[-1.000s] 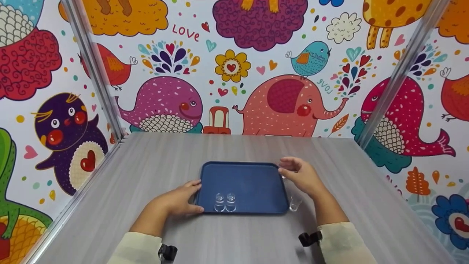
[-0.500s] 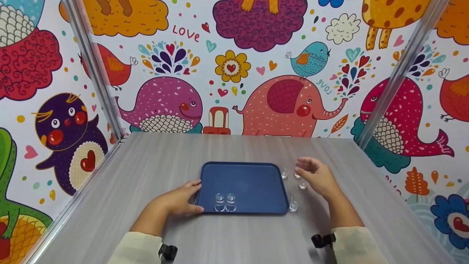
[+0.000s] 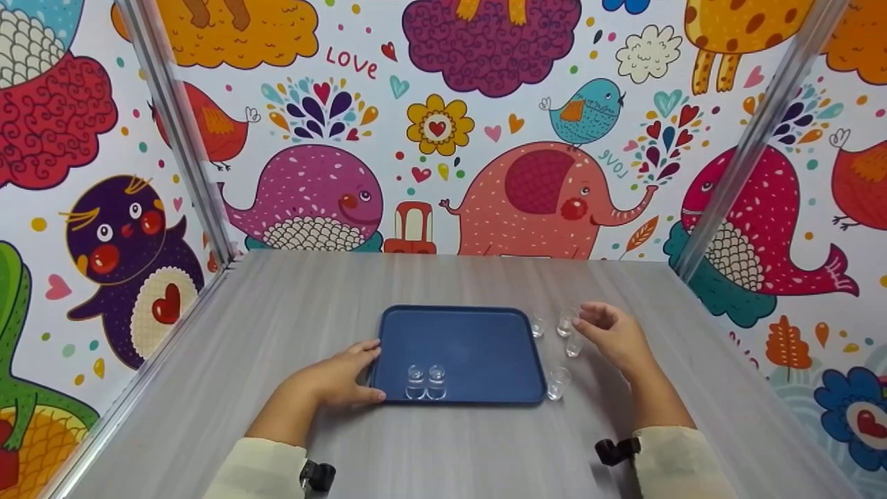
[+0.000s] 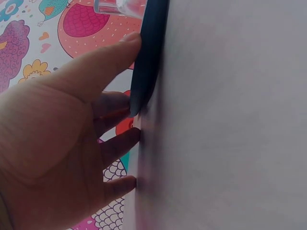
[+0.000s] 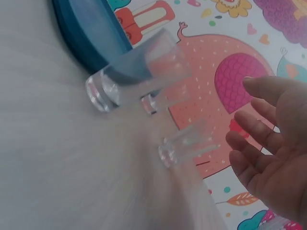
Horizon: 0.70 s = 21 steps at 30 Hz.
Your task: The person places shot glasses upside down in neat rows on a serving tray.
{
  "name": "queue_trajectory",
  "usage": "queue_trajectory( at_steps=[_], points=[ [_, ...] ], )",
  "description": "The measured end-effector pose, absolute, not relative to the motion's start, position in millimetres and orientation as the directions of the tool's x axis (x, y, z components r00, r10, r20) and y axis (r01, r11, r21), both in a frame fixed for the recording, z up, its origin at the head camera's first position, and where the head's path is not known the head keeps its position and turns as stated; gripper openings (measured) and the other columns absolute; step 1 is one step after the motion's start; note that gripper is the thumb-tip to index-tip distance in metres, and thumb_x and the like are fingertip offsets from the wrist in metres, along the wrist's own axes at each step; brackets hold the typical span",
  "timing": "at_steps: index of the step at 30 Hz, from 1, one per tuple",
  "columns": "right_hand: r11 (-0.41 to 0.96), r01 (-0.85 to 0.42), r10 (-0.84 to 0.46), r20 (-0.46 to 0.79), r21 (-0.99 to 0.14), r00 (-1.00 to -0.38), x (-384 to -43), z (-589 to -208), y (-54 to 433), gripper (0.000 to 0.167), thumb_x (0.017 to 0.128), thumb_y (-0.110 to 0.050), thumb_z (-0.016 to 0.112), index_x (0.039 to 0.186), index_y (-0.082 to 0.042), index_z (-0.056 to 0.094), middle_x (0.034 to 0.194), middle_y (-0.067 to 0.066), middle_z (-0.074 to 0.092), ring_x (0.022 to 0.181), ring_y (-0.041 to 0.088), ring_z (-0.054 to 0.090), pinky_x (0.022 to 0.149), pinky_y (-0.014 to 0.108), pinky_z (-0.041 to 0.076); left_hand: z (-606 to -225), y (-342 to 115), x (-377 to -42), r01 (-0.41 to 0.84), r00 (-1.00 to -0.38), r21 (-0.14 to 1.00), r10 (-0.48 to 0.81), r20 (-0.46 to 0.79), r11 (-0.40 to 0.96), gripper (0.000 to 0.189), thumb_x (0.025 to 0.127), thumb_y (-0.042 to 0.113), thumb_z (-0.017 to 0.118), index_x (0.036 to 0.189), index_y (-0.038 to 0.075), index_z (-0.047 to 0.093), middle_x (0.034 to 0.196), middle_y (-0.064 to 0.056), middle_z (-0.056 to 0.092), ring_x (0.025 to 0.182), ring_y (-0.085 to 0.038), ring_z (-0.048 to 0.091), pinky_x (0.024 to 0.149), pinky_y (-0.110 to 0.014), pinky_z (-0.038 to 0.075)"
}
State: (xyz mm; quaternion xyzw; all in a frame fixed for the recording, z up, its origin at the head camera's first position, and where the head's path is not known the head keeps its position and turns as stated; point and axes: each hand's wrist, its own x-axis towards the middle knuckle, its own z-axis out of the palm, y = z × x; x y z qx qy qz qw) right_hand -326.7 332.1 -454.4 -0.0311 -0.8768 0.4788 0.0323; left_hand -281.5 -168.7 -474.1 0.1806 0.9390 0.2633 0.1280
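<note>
A dark blue tray lies on the table. Two clear shot glasses stand side by side near its front edge. My left hand rests at the tray's left front corner; in the left wrist view its thumb touches the rim and its fingertips reach the table beside it. Right of the tray is my right hand, fingers loosely bent, beside one clear glass and just behind another glass. In the right wrist view a gap separates the hand from the glasses.
Another glass stands close to the tray's right rim, and one more glass by its right front corner. The grey table meets walls printed with cartoon animals, with metal posts at the corners.
My right hand has moved rightward from the tray's right back corner, past the glasses, bringing several into view. The left hand, the tray and the two glasses on it stay in place.
</note>
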Motion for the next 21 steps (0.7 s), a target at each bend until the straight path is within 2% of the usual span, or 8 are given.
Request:
queue_trajectory(
  at_steps=[5, 7, 10, 13, 17, 21],
  points=[
    [0.533, 0.089, 0.066, -0.064, -0.841, -0.996, -330.3, -463.7, 337.2, 0.082, 0.091, -0.058, 0.08, 0.154, -0.013, 0.052, 0.151, 0.015, 0.061, 0.138, 0.032, 0.059, 0.121, 0.05, 0.05, -475.1, -168.9, -282.1, 0.267, -0.903, 0.54, 0.403, -0.149, 0.798, 0.092, 0.091, 0.04, 0.085, 0.163, 0.001, 0.042, 0.177, -0.009, 0.031, 0.163, -0.04, 0.032, 0.132, -0.058, 0.029],
    [0.535, 0.107, 0.059, -0.089, -0.838, -0.994, -331.6, -467.3, 338.5, 0.087, 0.09, -0.058, 0.082, 0.155, -0.011, 0.05, 0.151, 0.015, 0.06, 0.138, 0.032, 0.058, 0.119, 0.05, 0.051, -475.2, -168.9, -282.3, 0.27, -0.902, 0.541, 0.406, -0.146, 0.796, 0.092, 0.091, 0.04, 0.085, 0.162, 0.0, 0.043, 0.177, -0.009, 0.032, 0.163, -0.04, 0.032, 0.132, -0.058, 0.03],
    [0.558, 0.107, 0.048, -0.098, -0.823, -0.994, -332.9, -473.1, 338.7, 0.081, 0.091, -0.049, 0.084, 0.152, -0.007, 0.051, 0.147, 0.018, 0.062, 0.132, 0.033, 0.06, 0.107, 0.042, 0.057, -474.4, -169.2, -282.0, 0.272, -0.901, 0.543, 0.409, -0.147, 0.794, 0.092, 0.091, 0.039, 0.086, 0.162, -0.001, 0.042, 0.177, -0.01, 0.031, 0.162, -0.042, 0.032, 0.132, -0.059, 0.029],
    [0.585, 0.092, 0.042, -0.083, -0.805, -0.996, -334.1, -479.0, 337.2, 0.069, 0.092, -0.035, 0.085, 0.145, -0.001, 0.056, 0.141, 0.022, 0.065, 0.123, 0.032, 0.063, 0.094, 0.035, 0.059, -474.0, -169.5, -281.8, 0.27, -0.899, 0.546, 0.411, -0.152, 0.793, 0.092, 0.092, 0.038, 0.085, 0.162, -0.001, 0.042, 0.177, -0.01, 0.031, 0.162, -0.042, 0.031, 0.132, -0.06, 0.029],
    [0.608, 0.086, 0.054, -0.067, -0.789, -0.996, -335.4, -484.7, 334.2, 0.058, 0.091, -0.026, 0.086, 0.136, 0.001, 0.061, 0.131, 0.021, 0.068, 0.114, 0.03, 0.062, 0.09, 0.032, 0.055, -474.4, -169.7, -282.2, 0.27, -0.898, 0.548, 0.412, -0.152, 0.791, 0.092, 0.092, 0.038, 0.085, 0.162, -0.001, 0.042, 0.177, -0.01, 0.031, 0.163, -0.043, 0.031, 0.132, -0.06, 0.029],
    [0.649, 0.061, 0.063, -0.027, -0.758, -0.998, -336.1, -489.7, 332.2, 0.049, 0.088, -0.019, 0.087, 0.126, 0.002, 0.067, 0.112, 0.017, 0.071, 0.102, 0.027, 0.063, 0.084, 0.03, 0.051, -475.0, -169.6, -282.3, 0.269, -0.899, 0.549, 0.41, -0.151, 0.791, 0.092, 0.092, 0.039, 0.085, 0.162, -0.001, 0.042, 0.176, -0.01, 0.032, 0.163, -0.043, 0.031, 0.132, -0.06, 0.029]
  ],
)
